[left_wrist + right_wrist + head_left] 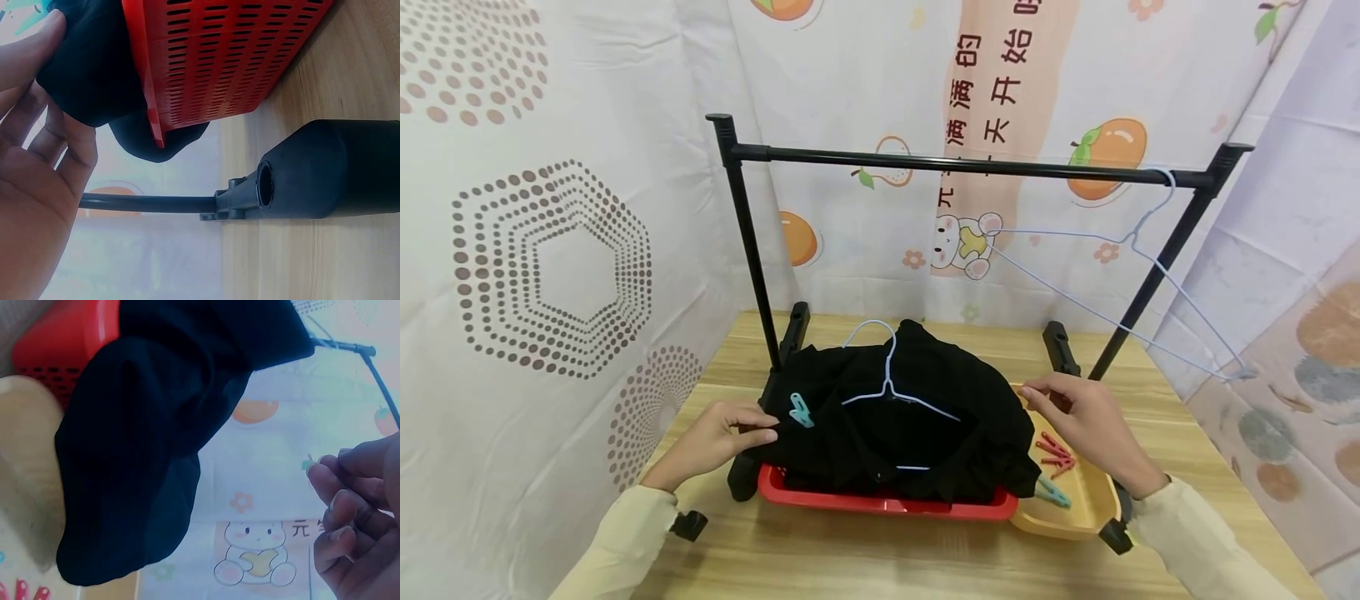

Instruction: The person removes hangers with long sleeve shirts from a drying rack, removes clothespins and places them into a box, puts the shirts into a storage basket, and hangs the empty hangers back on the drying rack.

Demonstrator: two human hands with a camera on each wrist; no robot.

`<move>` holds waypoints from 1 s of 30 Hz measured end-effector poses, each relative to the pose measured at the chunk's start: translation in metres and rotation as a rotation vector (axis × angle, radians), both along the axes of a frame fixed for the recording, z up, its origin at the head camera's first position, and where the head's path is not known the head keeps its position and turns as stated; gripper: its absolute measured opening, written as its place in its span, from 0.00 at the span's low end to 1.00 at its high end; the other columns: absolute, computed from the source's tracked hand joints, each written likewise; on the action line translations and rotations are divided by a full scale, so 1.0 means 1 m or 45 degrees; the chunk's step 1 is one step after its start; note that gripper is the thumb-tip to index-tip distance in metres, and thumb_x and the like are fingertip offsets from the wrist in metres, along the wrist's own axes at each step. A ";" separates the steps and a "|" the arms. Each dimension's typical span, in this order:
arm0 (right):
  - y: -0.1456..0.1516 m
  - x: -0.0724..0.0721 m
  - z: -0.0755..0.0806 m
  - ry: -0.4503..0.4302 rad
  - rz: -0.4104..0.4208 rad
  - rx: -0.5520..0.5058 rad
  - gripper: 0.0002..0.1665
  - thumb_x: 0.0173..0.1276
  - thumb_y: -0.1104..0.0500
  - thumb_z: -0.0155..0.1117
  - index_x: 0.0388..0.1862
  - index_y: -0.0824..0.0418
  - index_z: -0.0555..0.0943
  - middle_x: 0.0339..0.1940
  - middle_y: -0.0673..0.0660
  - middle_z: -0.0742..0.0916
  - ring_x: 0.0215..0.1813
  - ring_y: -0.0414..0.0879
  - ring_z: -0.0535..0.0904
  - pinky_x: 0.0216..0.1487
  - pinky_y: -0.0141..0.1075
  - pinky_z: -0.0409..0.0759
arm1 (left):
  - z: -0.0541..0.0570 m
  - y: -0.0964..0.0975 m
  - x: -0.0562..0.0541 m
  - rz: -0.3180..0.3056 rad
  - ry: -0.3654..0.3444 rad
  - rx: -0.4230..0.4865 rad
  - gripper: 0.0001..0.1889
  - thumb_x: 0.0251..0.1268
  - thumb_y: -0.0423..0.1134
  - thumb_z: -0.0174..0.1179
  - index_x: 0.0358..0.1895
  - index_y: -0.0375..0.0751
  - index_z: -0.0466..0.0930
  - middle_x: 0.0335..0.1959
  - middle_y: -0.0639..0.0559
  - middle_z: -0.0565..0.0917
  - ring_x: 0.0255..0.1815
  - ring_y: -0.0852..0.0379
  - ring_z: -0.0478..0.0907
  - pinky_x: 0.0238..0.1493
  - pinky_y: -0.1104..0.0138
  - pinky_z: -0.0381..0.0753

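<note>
A black collared shirt [940,367] lies bunched over a red basket [887,504], with a light blue hanger [889,367] inside its neck opening. At the shirt's left edge my left hand [722,433] pinches the black cloth [94,69], thumb on one side and fingers behind. A teal clothespin [801,410] sits on the shirt near that thumb. My right hand [1086,417] hovers above the yellow tray [1093,512], fingers loosely curled. In the right wrist view, the right hand [365,519] is apart from the shirt [144,444] and holds nothing.
A black clothes rack [925,162] stands around the basket, its feet on the wooden table [850,558]. Another blue hanger [1131,242] hangs at the bar's right end. Red clothespins [1057,454] and a teal clothespin [1052,492] lie in the tray. Printed curtains surround the table.
</note>
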State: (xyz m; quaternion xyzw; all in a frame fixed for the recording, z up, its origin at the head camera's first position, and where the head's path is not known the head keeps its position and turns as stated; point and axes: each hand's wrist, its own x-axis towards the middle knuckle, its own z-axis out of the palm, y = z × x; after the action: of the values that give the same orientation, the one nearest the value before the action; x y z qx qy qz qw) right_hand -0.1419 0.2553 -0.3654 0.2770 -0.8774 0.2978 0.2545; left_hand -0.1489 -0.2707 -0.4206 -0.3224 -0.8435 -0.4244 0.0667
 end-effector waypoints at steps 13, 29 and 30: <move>-0.030 0.003 0.009 -0.079 0.141 -0.031 0.09 0.67 0.66 0.73 0.42 0.53 0.90 0.28 0.39 0.84 0.19 0.33 0.68 0.21 0.26 0.66 | 0.000 -0.001 0.001 0.032 -0.013 -0.021 0.09 0.64 0.33 0.72 0.46 0.44 0.93 0.34 0.65 0.88 0.30 0.63 0.79 0.32 0.66 0.80; -0.077 -0.005 0.017 -0.111 0.278 0.019 0.04 0.72 0.59 0.71 0.43 0.53 0.90 0.26 0.37 0.81 0.23 0.34 0.71 0.25 0.31 0.71 | -0.001 -0.001 0.000 0.011 -0.032 -0.009 0.09 0.65 0.33 0.71 0.47 0.43 0.93 0.34 0.64 0.88 0.30 0.63 0.80 0.32 0.66 0.80; -0.080 -0.006 0.018 -0.108 0.293 0.016 0.03 0.72 0.59 0.71 0.42 0.53 0.90 0.27 0.37 0.81 0.23 0.34 0.71 0.25 0.30 0.71 | 0.000 -0.001 0.000 0.007 -0.035 -0.004 0.09 0.65 0.33 0.71 0.47 0.43 0.93 0.34 0.64 0.88 0.30 0.63 0.80 0.33 0.66 0.81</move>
State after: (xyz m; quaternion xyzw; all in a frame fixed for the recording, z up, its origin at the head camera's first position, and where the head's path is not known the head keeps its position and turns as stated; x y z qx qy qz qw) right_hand -0.1481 0.1753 -0.3476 0.3645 -0.8517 0.3310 0.1794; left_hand -0.1485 -0.2717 -0.4209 -0.3142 -0.8459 -0.4273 0.0557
